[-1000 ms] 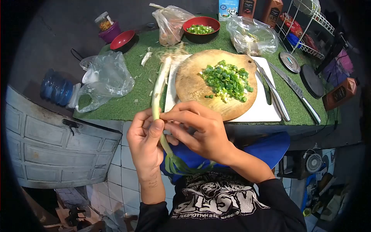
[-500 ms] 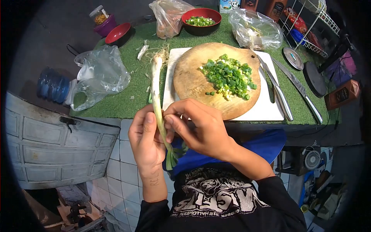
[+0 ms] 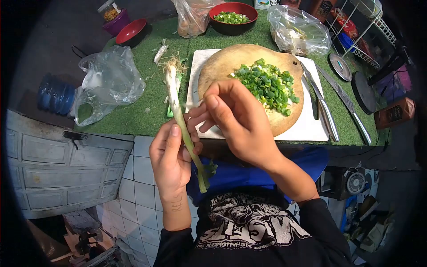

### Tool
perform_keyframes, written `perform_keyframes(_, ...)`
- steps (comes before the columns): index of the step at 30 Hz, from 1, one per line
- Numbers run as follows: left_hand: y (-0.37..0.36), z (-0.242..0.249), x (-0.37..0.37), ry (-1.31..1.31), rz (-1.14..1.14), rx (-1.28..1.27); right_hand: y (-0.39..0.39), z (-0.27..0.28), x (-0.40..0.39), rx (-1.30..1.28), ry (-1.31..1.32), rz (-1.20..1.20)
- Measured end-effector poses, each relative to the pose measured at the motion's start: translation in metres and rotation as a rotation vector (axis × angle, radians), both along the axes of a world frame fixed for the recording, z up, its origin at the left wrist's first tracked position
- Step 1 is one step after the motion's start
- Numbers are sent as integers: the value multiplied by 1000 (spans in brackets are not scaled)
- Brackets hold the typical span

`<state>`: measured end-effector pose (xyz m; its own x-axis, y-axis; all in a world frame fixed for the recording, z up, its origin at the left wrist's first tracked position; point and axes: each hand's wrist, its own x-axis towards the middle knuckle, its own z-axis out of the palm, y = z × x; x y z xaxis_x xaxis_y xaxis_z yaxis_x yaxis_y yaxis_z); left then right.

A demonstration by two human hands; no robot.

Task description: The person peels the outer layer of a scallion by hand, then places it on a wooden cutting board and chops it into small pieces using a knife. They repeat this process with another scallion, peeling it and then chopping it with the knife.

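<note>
A long green onion (image 3: 181, 118) with its roots at the top is held by my left hand (image 3: 172, 153), thumb and fingers closed round the stalk. Just right of the stalk is my right hand (image 3: 242, 127), thumb and index finger close together; whether a thin strip of peel is between them is too small to tell. Chopped green onion (image 3: 267, 84) lies on the round wooden board (image 3: 218, 66), which rests on a white cutting board (image 3: 307, 129). Behind the stalk, a green-handled tool (image 3: 169, 112) is partly hidden.
Two knives (image 3: 327, 116) (image 3: 356, 118) lie right of the boards. Behind stand a red bowl of chopped onion (image 3: 233, 30) and plastic bags (image 3: 299, 42) (image 3: 193, 18). Another bag (image 3: 124, 73) and an empty red bowl (image 3: 132, 32) are at the left; a wire rack (image 3: 382, 29) is at the right.
My right hand has moved up and a little right, its fingers coming off the stalk. The onion's root end has tilted left, still in my left hand. The view has shifted slightly.
</note>
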<state>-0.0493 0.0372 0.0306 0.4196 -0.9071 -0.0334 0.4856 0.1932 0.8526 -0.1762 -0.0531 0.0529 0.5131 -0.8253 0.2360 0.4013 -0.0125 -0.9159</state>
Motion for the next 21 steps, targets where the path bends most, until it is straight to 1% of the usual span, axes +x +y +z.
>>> perform_keyframes(1,0,0,-1,7,5,0,-2,3,-2,2,1,-1)
perform_keyframes(3,-1,-2,0,13,11,-2,-8,7,-4,98,-44,99)
perform_keyframes(5,0,-8,2,49,-17,-89,-13,4,-8,49,-23,106)
perform_keyframes(6,0,-9,2,48,-17,-91,-15,3,-9,8,18,90)
perform_keyframes(8,-2,-10,1,-62,56,-104,-20,0,-9,-35,60,71)
perform_keyframes(10,-2,-12,1,-89,97,-95,-26,-2,-7,-64,162,54)
perform_keyframes(11,-2,-12,1,-116,138,-85,-29,-1,-6,-63,163,55)
perform_keyframes(13,-1,-13,4,-124,129,-66,-35,1,-3,-249,363,8)
perform_keyframes(14,1,-13,6,-136,119,-48,-35,4,-2,-250,365,9)
perform_keyframes(16,5,-13,11,-89,109,-52,-34,14,0,-256,559,113)
perform_keyframes(17,5,-13,12,-40,84,-60,-35,15,-2,-262,566,102)
perform_keyframes(19,8,-15,17,-32,97,-53,-43,16,-19,-477,429,-19)
perform_keyframes(20,9,-18,21,-8,73,-81,-61,13,-26,-546,308,-153)
perform_keyframes(21,10,-21,26,13,50,-109,-75,32,-45,-578,435,-212)
